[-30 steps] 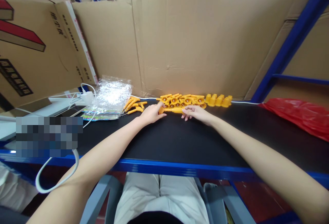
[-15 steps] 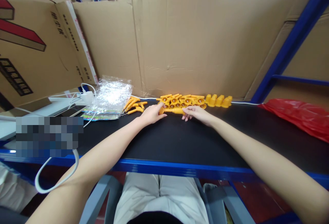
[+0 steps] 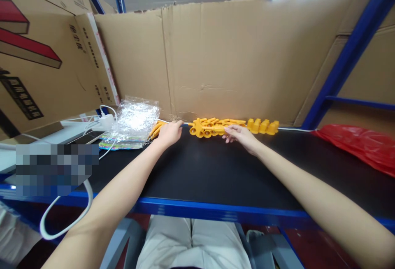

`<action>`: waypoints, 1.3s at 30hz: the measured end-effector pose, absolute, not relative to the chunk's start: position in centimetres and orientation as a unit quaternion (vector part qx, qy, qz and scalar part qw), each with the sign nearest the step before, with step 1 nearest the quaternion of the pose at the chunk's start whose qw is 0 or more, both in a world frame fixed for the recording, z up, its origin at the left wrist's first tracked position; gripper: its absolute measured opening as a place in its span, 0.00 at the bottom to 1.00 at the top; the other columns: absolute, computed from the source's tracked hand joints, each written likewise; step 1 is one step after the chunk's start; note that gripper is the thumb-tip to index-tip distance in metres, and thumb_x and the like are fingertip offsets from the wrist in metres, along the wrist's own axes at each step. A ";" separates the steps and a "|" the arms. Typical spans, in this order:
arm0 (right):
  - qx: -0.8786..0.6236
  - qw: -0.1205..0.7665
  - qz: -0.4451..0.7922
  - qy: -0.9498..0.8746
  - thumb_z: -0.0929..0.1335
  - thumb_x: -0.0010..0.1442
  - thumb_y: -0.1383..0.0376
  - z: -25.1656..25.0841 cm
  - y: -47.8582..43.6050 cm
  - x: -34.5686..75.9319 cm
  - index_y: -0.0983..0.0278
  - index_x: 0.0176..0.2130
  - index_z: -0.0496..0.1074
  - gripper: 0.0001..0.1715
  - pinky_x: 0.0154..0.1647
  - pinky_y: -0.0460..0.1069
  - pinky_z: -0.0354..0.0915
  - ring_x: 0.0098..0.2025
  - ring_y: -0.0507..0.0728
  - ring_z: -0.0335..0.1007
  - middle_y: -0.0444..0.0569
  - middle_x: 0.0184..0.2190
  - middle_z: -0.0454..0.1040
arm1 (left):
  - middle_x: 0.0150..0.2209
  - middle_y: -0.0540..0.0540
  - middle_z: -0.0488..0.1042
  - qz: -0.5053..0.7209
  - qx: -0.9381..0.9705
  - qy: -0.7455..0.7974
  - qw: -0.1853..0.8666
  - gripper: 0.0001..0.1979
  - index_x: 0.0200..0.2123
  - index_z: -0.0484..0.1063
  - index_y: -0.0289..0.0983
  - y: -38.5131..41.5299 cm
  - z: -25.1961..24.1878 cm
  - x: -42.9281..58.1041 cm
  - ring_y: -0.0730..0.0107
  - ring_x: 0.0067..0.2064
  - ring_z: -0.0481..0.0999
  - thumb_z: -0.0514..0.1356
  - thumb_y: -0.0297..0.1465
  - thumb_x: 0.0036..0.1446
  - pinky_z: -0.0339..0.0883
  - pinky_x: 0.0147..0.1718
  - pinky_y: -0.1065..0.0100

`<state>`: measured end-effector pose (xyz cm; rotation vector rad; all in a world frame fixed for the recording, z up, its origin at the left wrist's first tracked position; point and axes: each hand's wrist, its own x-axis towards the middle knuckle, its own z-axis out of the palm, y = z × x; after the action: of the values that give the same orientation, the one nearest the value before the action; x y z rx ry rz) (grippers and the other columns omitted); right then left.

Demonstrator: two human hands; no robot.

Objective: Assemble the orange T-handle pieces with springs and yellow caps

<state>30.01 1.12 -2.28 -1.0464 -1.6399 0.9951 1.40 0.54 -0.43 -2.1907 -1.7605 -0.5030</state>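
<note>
My right hand pinches the right end of a long yellow plastic piece, held lengthwise with its wider end to the left. It hangs in front of a row of yellow cup-ended pieces, hiding part of them. My left hand is over a group of yellow branched pieces at the left and covers most of them. Its fingertips are largely hidden, so whether it grips one does not show. Several yellow stubby caps stand right of the row.
Clear plastic bags lie left of the yellow pieces, beside a white charger with cables. A red plastic bag is on the right of the black tabletop. Cardboard walls the back; a blue post slants at right.
My left hand has left the long yellow piece and moved left over the branched pieces. My right hand keeps the long piece, now slightly raised. The view has tilted up a little.
</note>
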 end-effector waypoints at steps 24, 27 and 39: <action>-0.538 0.189 -0.313 -0.760 0.58 0.64 0.63 -0.2 5.0 26.3 0.67 0.53 0.63 0.20 0.39 0.54 0.49 0.39 0.62 0.67 0.59 0.41 0.72 | 0.42 0.42 0.76 -0.069 -0.784 -0.607 0.110 0.16 0.45 0.73 0.41 0.9 -1.7 1.6 0.60 0.45 0.73 0.53 0.27 0.54 0.65 0.44 0.64; -0.550 0.142 -0.313 -0.762 0.58 0.62 0.66 -1.3 4.9 26.3 0.68 0.51 0.65 0.19 0.39 0.54 0.49 0.40 0.63 0.66 0.59 0.41 0.72 | 0.43 0.44 0.76 -0.105 -0.792 -0.596 0.079 0.15 0.44 0.73 0.41 1.2 -2.1 1.8 0.62 0.45 0.74 0.52 0.28 0.55 0.66 0.43 0.66; -0.574 0.102 -0.271 -0.766 0.66 0.56 0.60 -1.8 5.0 26.7 0.68 0.46 0.71 0.20 0.44 0.58 0.54 0.47 0.66 0.62 0.60 0.44 0.71 | 0.40 0.44 0.76 -0.164 -0.786 -0.595 0.041 0.18 0.45 0.73 0.39 1.3 -2.9 2.5 0.61 0.43 0.75 0.54 0.29 0.51 0.67 0.41 0.65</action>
<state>26.70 5.00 -1.78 -1.6937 -2.2618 -0.8003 2.54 1.32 -2.92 -2.4053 -1.8230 -0.5010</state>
